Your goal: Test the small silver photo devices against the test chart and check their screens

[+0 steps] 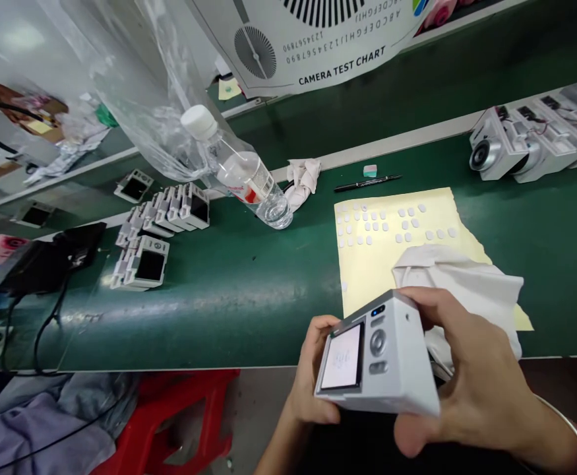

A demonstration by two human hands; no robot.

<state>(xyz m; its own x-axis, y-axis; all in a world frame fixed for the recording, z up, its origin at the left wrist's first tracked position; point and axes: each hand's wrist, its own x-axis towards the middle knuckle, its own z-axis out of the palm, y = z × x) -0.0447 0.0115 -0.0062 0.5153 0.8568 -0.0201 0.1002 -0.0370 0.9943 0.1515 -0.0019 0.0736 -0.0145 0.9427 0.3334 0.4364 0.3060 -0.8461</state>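
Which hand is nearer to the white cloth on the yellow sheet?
Right: the right hand overlaps the cloth in view, contact unclear; the left hand is farther left, at the other end of the device.

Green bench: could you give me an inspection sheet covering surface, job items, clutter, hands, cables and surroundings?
Surface: green bench, glossy, reflecting light.
Job items: white camera with its screen lit; yellow sheet bearing small white pieces; white cloth partly over the sheet.
Clutter: plastic bottle, black pen.
Hands: left hand and right hand both hold the camera.
Cables: black cable at the bench's left end.
Surroundings: camera test chart above; red stool below.
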